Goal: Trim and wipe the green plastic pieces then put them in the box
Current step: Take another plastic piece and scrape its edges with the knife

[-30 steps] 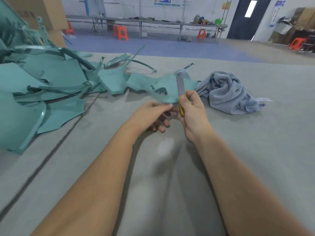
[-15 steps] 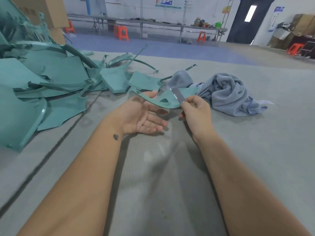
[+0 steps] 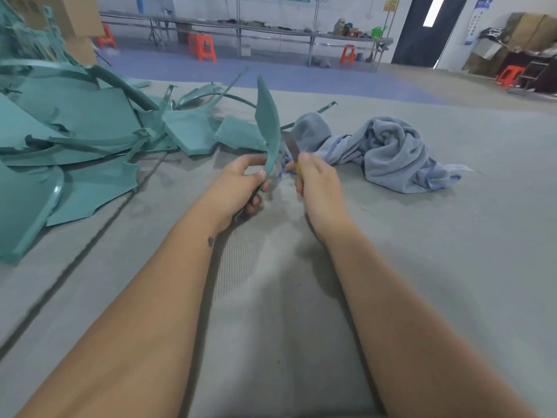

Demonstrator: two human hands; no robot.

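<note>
L hand (image 3: 241, 179) + R hand (image 3: 316, 182): fingers curled, gripping.

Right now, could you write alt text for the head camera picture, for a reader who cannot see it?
A person's left hand holds a curved green plastic piece upright while the right hand holds a knife against it. A pile of green pieces lies to the left, a crumpled blue-grey cloth to the right.

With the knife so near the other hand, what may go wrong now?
The knife blade sits close to the left hand holding the curved green piece, so a slip may cut a finger. The piece stands upright, held only near its lower end, so it may twist under the blade. The right hand works near the towel, which may snag.
</note>
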